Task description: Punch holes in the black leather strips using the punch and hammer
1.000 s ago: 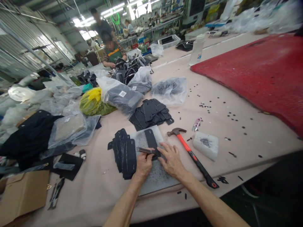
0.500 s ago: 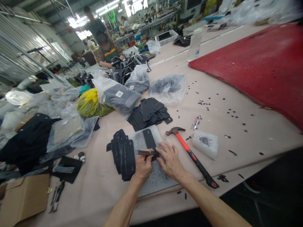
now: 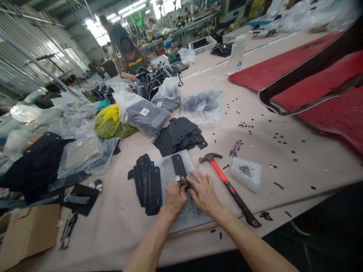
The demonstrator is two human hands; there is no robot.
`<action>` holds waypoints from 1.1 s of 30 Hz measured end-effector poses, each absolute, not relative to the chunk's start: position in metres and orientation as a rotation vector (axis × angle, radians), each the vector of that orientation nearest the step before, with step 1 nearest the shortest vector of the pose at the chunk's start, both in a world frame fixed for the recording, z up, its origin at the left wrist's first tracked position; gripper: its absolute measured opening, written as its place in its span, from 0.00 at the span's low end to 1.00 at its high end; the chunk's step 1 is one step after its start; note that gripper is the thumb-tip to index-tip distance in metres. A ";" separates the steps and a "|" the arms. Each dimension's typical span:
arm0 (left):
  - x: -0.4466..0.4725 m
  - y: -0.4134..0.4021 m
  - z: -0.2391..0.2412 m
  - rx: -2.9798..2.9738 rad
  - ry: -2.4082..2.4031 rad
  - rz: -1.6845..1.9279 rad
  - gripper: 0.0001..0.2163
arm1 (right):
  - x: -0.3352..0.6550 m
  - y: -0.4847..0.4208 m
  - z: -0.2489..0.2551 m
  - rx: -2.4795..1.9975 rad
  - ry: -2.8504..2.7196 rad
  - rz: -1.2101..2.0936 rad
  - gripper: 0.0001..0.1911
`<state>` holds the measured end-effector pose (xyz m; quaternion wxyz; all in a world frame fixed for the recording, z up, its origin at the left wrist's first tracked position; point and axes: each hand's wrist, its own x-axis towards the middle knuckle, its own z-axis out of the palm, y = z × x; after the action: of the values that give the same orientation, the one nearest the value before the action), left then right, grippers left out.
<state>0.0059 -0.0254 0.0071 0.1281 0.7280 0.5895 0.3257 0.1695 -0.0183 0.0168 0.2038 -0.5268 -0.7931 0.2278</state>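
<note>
My left hand (image 3: 175, 198) is closed around a metal punch (image 3: 180, 180), its round end facing up toward me. The punch stands over the lower part of a black strap piece (image 3: 178, 165) with a slot near its upper end. My right hand (image 3: 206, 192) rests with fingers spread, the fingertips on the strip's lower end beside the punch. Underneath lies a speckled grey board (image 3: 165, 163). The punch's working tip is hidden behind my fingers. A stack of similar black pieces (image 3: 147, 185) overlaps the board's left side.
Right of the board lie a claw hammer (image 3: 226, 180), pink snips (image 3: 235, 148) and a white block (image 3: 246, 173). More black pieces (image 3: 181, 134) and bagged goods (image 3: 144, 113) sit behind. A dark light-edged strip (image 3: 306, 79) crosses a red sheet (image 3: 255, 73). A co-worker (image 3: 133, 62) handles black parts.
My left hand has turned the punch from lying sideways to more upright. A dark light-edged strip has come into view over the red sheet. My right hand stays in place.
</note>
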 end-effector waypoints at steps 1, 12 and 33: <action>0.006 -0.026 0.007 2.105 1.715 0.959 0.11 | 0.173 -0.017 0.020 -1.467 -2.228 0.612 0.24; 0.008 -0.028 0.011 1.989 1.757 0.901 0.07 | 0.249 -0.003 0.021 -1.965 -1.837 0.704 0.11; 0.009 -0.031 0.022 1.983 1.815 0.862 0.04 | 0.243 -0.039 0.185 -1.327 -2.270 0.159 0.16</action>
<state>0.0093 -0.0312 0.0221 0.1586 0.6934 0.6349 0.3014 0.2434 -0.0385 0.1848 0.2511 -0.4877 -0.8341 0.0584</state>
